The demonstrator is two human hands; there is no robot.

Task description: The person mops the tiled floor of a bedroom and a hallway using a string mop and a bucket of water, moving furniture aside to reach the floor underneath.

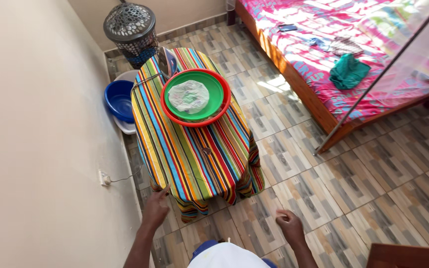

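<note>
Now reaching: left hand (156, 208) open at striped tablecloth (194, 149) edge, right hand (290, 224) loosely curled, empty; next needs grasping cloth.

Clearly a home bedroom: low wooden bed (294, 82) under a pink patterned sheet, tiled floor (363, 173), cloth-draped desk (194, 154), washing basins (120, 101) against the wall.

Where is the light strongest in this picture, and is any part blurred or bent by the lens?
Head view: sunlight falls hardest on the bed and makes a bright patch on the floor tiles; the wall is evenly lit; the striped table and both hands, left hand and right hand, look sharp; wide-angle bending shows along the edges.
</note>
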